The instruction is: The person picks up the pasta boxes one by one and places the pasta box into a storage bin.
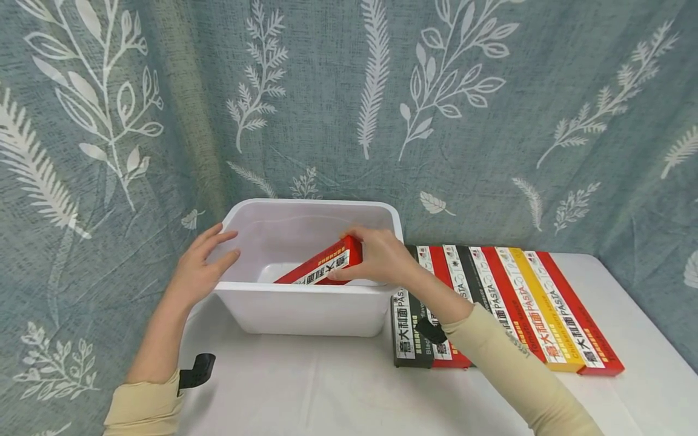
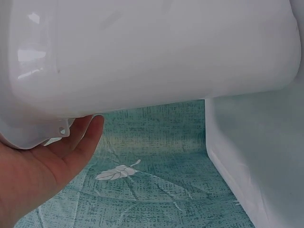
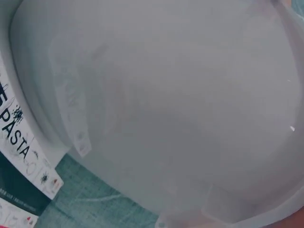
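A white plastic bin [image 1: 305, 310] stands on the table by the curtain. My right hand [image 1: 378, 254] reaches over its right side and grips the end of a red pasta box [image 1: 322, 263] between thumb and fingers. That box lies tilted inside the bin, its held end raised and its far end low, partly hidden by the front rim. At the bin's left rim is my left hand [image 1: 202, 269], thumb over the edge and some fingers under it outside. In the left wrist view those fingers [image 2: 85, 142] touch the rim near a small holed lug.
Right of the bin lies a row of several pasta boxes [image 1: 523, 303] in black, red and yellow, side by side on the white table [image 1: 305, 387]. My right forearm crosses above them. The leaf-patterned curtain [image 1: 327, 121] hangs close behind the bin and along the left.
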Action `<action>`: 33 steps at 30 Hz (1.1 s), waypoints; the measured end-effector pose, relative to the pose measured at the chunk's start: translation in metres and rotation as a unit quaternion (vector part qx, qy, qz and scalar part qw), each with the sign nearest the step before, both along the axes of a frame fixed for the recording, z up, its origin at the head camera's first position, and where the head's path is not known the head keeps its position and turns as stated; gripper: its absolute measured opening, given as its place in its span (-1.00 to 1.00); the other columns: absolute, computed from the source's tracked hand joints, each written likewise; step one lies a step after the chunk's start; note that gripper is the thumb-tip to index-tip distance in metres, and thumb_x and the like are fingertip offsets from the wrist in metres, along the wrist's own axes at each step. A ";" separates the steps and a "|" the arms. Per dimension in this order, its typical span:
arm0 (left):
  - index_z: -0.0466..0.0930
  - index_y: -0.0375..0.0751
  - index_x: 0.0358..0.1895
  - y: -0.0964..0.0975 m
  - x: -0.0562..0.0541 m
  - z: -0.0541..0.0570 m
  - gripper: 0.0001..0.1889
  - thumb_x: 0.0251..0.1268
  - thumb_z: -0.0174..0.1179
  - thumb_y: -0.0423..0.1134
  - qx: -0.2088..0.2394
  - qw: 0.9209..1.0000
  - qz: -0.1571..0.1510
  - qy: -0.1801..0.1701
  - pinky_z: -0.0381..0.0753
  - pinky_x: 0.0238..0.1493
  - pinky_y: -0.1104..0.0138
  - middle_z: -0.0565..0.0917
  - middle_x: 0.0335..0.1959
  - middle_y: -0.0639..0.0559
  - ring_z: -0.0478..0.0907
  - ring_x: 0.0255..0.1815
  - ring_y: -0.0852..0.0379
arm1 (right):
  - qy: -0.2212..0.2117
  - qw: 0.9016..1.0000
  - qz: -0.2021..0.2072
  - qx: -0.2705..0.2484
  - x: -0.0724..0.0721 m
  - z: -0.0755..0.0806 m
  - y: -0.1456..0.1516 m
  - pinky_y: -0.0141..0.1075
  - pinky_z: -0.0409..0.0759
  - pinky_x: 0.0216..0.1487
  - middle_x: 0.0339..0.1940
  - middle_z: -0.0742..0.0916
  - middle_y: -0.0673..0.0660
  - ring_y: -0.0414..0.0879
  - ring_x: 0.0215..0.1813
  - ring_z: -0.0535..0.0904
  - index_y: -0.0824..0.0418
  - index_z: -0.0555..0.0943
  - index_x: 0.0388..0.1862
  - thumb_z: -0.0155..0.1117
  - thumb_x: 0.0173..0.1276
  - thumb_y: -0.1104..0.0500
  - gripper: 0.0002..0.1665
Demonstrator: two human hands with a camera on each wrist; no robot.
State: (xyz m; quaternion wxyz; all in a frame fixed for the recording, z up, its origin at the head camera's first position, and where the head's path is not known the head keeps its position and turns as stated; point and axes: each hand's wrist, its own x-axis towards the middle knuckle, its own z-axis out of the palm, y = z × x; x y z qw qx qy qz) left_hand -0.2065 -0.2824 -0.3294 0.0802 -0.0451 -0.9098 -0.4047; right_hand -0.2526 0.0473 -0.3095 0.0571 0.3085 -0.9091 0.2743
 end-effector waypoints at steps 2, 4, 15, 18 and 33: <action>0.28 -0.34 0.41 0.000 0.000 0.000 -0.43 0.48 0.07 -0.10 -0.001 1.000 0.000 0.001 0.00 0.24 -0.41 -0.04 0.56 -0.24 -0.13 0.50 -0.41 | 0.012 1.000 0.001 0.012 0.000 -0.002 0.002 -0.33 0.54 -0.20 -0.19 0.70 -0.05 -0.18 -0.22 0.54 0.11 0.60 0.12 0.55 -0.03 -0.23 -0.23; 0.29 -0.35 0.41 0.000 0.001 0.000 -0.43 0.48 0.07 -0.09 -0.001 1.000 0.001 0.004 0.00 0.24 -0.41 -0.03 0.56 -0.24 -0.13 0.50 -0.42 | 0.017 1.000 0.004 0.019 0.000 -0.003 0.003 -0.30 0.54 -0.16 -0.17 0.70 -0.03 -0.16 -0.19 0.55 0.13 0.60 0.12 0.56 -0.03 -0.23 -0.22; 0.28 -0.33 0.42 0.000 0.002 -0.001 -0.41 0.48 0.06 -0.05 0.003 1.000 -0.003 0.007 -0.01 0.23 -0.43 -0.03 0.56 -0.22 -0.13 0.50 -0.42 | -0.010 1.000 0.009 0.011 0.000 -0.004 0.012 -0.16 0.51 0.16 0.03 0.72 0.06 -0.05 0.13 0.57 0.17 0.54 0.27 0.57 0.01 -0.17 -0.12; 0.27 -0.32 0.43 0.000 0.002 -0.001 -0.41 0.49 0.05 -0.04 0.005 1.000 -0.004 0.003 0.00 0.23 -0.43 -0.05 0.57 -0.21 -0.14 0.50 -0.41 | -0.012 1.000 0.012 -0.013 0.000 -0.002 0.014 -0.16 0.50 0.15 -0.01 0.74 0.02 -0.05 0.13 0.58 0.13 0.55 0.27 0.56 0.03 -0.16 -0.16; 0.27 -0.33 0.43 0.001 0.003 -0.003 -0.41 0.49 0.04 -0.04 0.002 1.000 -0.003 0.005 0.01 0.21 -0.43 -0.05 0.57 -0.22 -0.12 0.49 -0.44 | -0.008 0.994 0.002 -0.110 0.006 -0.004 0.038 -0.20 0.51 0.18 -0.05 0.74 -0.06 -0.14 0.08 0.60 0.02 0.59 0.22 0.56 0.07 -0.05 -0.30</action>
